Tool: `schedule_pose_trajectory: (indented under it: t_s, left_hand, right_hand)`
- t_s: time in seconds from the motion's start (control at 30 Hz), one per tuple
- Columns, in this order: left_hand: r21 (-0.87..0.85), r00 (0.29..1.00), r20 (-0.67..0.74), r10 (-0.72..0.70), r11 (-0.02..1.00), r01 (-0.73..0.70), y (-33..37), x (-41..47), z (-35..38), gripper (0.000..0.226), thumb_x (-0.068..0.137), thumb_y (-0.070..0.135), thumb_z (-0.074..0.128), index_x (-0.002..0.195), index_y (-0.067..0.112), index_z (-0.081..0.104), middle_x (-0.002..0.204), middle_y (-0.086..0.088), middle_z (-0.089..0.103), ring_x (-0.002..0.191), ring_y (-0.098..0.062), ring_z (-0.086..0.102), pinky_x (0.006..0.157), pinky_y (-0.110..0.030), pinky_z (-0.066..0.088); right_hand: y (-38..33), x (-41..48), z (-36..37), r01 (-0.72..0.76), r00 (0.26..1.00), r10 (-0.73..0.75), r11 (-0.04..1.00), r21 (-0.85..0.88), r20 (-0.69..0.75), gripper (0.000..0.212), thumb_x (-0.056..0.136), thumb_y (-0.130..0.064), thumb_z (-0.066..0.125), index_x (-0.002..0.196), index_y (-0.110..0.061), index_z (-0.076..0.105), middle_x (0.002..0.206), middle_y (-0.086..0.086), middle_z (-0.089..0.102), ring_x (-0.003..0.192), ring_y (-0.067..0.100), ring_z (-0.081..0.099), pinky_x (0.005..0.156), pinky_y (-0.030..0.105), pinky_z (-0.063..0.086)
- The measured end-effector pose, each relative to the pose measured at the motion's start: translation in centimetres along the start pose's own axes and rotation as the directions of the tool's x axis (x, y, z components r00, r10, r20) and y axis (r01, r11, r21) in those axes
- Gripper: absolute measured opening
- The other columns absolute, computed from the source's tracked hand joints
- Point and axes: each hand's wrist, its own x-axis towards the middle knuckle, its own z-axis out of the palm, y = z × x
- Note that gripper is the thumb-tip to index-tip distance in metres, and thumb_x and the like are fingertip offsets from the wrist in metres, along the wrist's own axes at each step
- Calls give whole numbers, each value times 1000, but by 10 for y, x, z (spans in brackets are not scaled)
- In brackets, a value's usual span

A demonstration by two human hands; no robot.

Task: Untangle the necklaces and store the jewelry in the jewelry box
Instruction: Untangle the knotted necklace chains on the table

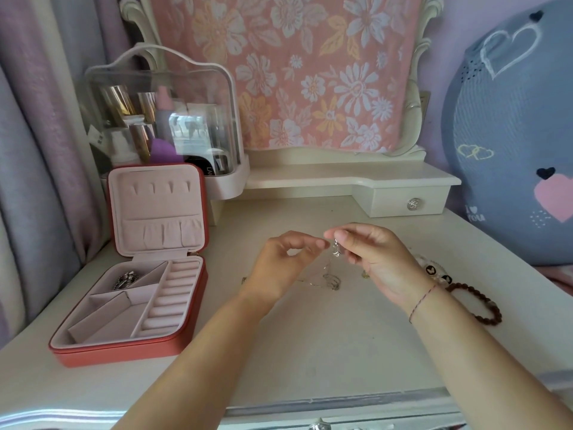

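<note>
Above the middle of the dressing table my left hand (283, 262) and my right hand (369, 256) both pinch a thin silver necklace (330, 279). Its small silver pendant (336, 248) hangs between my fingertips, and the chain trails down to a loose tangle on the tabletop. The jewelry box (124, 352), coral outside and pale pink inside, stands open at the left with its lid upright. A dark silvery piece (125, 279) lies in its back-left compartment. To the right of my right wrist lie a brown beaded bracelet (483, 305) and a clear bead bracelet with black beads (434, 270).
A clear-lidded cosmetics case (161, 119) with bottles stands behind the jewelry box. A raised shelf with a small drawer (409, 200) runs along the back. A blue cushion (521, 135) leans at the right. A curtain hangs at the left.
</note>
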Motion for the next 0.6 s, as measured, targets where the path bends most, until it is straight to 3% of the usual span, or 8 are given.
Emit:
schedule_pose_trajectory:
  t_s: [0.1, 0.27, 0.47, 0.6]
  left_hand:
    - [-30, 1000, 15, -9, 999, 10, 2, -1, 1, 13, 92, 28, 65, 89, 22, 76, 102, 6, 72, 95, 5, 62, 74, 0, 39]
    - [-88, 998, 58, 2, 996, 3, 3, -2, 0, 7, 85, 26, 72, 90, 23, 77, 99, -4, 72, 86, -1, 62, 76, -6, 44]
    - [-115, 997, 74, -17, 993, 26, 2, -1, 1, 6, 85, 19, 72, 86, 15, 75, 92, -4, 75, 86, -5, 64, 73, -6, 46]
    - [-137, 995, 82, -59, 988, 70, 5, -1, 1, 10, 90, 17, 65, 83, 13, 70, 79, 3, 71, 75, 1, 61, 66, -4, 43]
  right_hand:
    - [1, 0, 2, -12, 1000, 12, 1000, 0, 1, 18, 72, -32, 64, 82, -20, 75, 82, -6, 72, 63, 2, 51, 60, 18, 37]
    - [2, 0, 3, -17, 1000, 17, 1000, 3, 8, 22, 73, -34, 64, 84, -18, 75, 82, -5, 72, 62, 5, 48, 59, 18, 37]
    - [4, 0, 9, -9, 1000, 9, 1000, 20, 11, 19, 73, -32, 64, 84, -19, 75, 83, -6, 73, 65, 4, 52, 64, 19, 41]
    - [6, 0, 8, -19, 999, 17, 999, 50, 42, 20, 75, -30, 65, 87, -16, 74, 82, -2, 71, 69, 10, 58, 66, 21, 48]
